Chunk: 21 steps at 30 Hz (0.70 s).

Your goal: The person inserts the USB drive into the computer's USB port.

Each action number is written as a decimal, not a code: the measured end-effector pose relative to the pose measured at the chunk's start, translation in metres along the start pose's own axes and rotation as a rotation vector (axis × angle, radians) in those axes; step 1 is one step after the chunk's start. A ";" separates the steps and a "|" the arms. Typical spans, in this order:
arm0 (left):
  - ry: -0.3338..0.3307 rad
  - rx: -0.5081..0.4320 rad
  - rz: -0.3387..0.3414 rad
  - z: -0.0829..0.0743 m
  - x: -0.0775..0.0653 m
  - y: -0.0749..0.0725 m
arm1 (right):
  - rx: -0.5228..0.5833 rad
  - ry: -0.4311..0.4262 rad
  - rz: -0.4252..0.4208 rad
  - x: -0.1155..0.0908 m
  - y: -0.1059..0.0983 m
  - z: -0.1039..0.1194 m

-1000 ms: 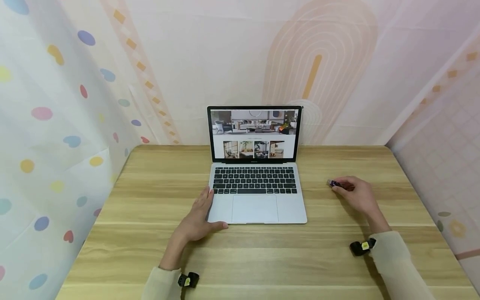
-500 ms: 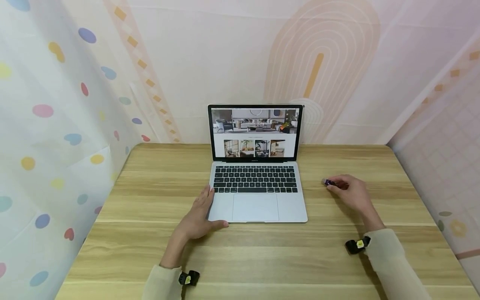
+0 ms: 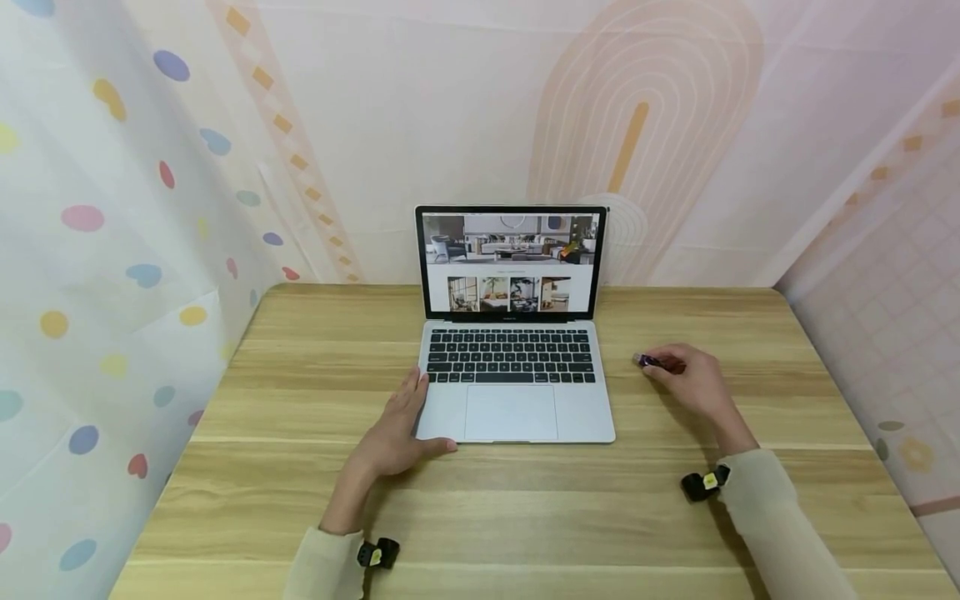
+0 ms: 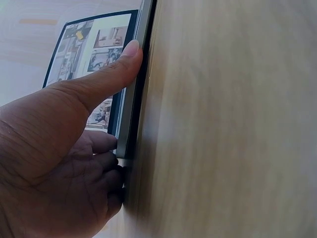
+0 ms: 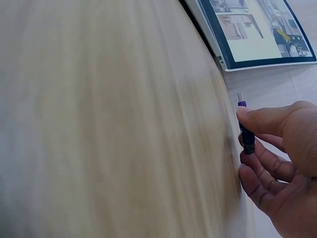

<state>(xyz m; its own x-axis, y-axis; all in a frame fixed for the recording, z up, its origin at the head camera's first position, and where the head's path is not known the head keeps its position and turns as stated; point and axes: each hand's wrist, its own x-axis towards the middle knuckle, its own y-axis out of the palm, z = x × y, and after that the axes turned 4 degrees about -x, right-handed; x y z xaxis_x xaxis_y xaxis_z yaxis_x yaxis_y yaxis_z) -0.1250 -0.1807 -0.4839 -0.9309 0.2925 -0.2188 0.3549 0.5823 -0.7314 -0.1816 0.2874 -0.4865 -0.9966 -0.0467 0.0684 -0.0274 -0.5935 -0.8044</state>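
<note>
An open silver laptop (image 3: pixel 510 412) stands on the wooden table, its screen lit with a page of furnished rooms. My left hand (image 3: pixel 396 435) rests against the laptop's front left corner. Its fingers (image 4: pixel 105 144) lie along the left side, and the thumb lies across the front edge. To the right of the laptop, my right hand (image 3: pixel 693 382) pinches a dark purple USB flash drive (image 5: pixel 246 131) between thumb and fingers. The drive's metal plug (image 5: pixel 240 97) points left, towards the laptop's right side, with a short stretch of table between them.
The wood-grain table (image 3: pixel 525 525) reaches back to a patterned cloth backdrop (image 3: pixel 465 100). A spotted curtain (image 3: pixel 142 250) hangs on the left. A small black wrist camera (image 3: pixel 703 485) is strapped at the right sleeve, and another wrist camera (image 3: pixel 378 553) is at the left one.
My right hand has moved left with the USB flash drive, nearer the laptop's right side. The left hand has stayed at the laptop's corner.
</note>
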 end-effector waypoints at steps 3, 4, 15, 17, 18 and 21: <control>0.002 0.008 -0.001 0.000 0.000 0.000 | 0.003 -0.004 0.005 0.001 0.001 0.002; 0.002 0.009 -0.001 -0.001 0.000 0.000 | 0.004 -0.004 0.006 0.002 0.002 0.002; -0.004 0.006 0.008 -0.003 0.001 0.000 | 0.005 0.012 0.016 0.007 0.009 0.011; -0.014 0.003 0.012 -0.004 0.001 0.000 | 0.009 0.011 0.014 0.008 0.009 0.012; -0.015 0.002 0.013 -0.004 0.001 -0.001 | 0.011 0.009 0.014 0.008 0.009 0.012; -0.026 0.002 0.015 -0.005 0.002 -0.001 | 0.016 0.007 0.013 0.010 0.010 0.014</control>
<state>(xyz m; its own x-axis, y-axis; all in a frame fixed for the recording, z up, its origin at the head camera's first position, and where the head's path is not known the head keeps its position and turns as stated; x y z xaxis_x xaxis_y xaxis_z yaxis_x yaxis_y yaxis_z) -0.1264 -0.1769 -0.4806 -0.9275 0.2814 -0.2462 0.3685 0.5766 -0.7292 -0.1904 0.2701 -0.4854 -0.9974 -0.0489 0.0534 -0.0129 -0.6057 -0.7956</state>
